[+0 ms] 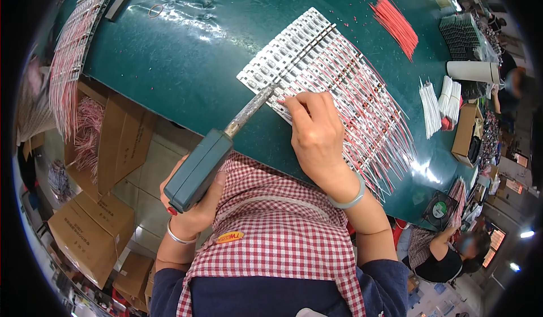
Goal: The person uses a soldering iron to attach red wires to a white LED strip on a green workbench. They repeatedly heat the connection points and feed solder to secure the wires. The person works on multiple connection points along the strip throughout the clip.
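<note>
My left hand [206,206] is wrapped round the soldering gun [199,167], a dark teal body with a long metal barrel. The barrel's tip reaches the near left edge of a white panel of small circuit boards [281,50]. Right beside the tip, my right hand [318,136] has thumb and forefinger pinched on a thin red wire [281,101], mostly hidden by the fingers. Many red and white wires [379,119] trail from the panel's rows toward the right, some running beyond my right wrist.
Loose red wires [396,25] lie at the far right of the green table [169,68], with white wire bundles [440,105] nearer. Another wired panel [76,51] is at the left edge. Cardboard boxes [93,232] stand at lower left. A co-worker [447,255] sits at right near a small fan [439,209].
</note>
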The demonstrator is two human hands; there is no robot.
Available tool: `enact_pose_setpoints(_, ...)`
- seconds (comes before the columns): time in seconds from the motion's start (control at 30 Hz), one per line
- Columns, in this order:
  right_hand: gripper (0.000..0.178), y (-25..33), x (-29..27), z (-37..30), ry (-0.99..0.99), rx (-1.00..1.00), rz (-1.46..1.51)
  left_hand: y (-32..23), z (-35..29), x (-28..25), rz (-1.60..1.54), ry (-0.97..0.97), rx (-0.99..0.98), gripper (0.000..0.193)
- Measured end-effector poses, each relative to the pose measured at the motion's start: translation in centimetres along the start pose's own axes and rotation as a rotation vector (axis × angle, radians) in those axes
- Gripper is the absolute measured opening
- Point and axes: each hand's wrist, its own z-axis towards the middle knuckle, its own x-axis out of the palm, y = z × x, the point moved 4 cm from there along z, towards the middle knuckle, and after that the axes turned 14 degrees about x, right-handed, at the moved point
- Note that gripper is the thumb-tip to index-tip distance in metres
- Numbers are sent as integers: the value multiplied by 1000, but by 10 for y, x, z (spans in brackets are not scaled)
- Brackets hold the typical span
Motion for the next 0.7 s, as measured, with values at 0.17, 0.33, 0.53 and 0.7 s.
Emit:
enact_pose_setpoints(0.17,26,3,-3,-7,-27,22,61,0,0,-1,52,36,70,25)
enact_pose_setpoints(0.33,21,3,0,-9,-51,29,99,-1,0,-1,35,58,78,25)
enact_pose_setpoints(0.53,19,4,1,-9,-45,20,92,-2,0,-1,58,88,101,24)
enact_pose_setpoints(0.7,19,4,1,-9,-37,9,79,0,0,1,26,85,73,21)
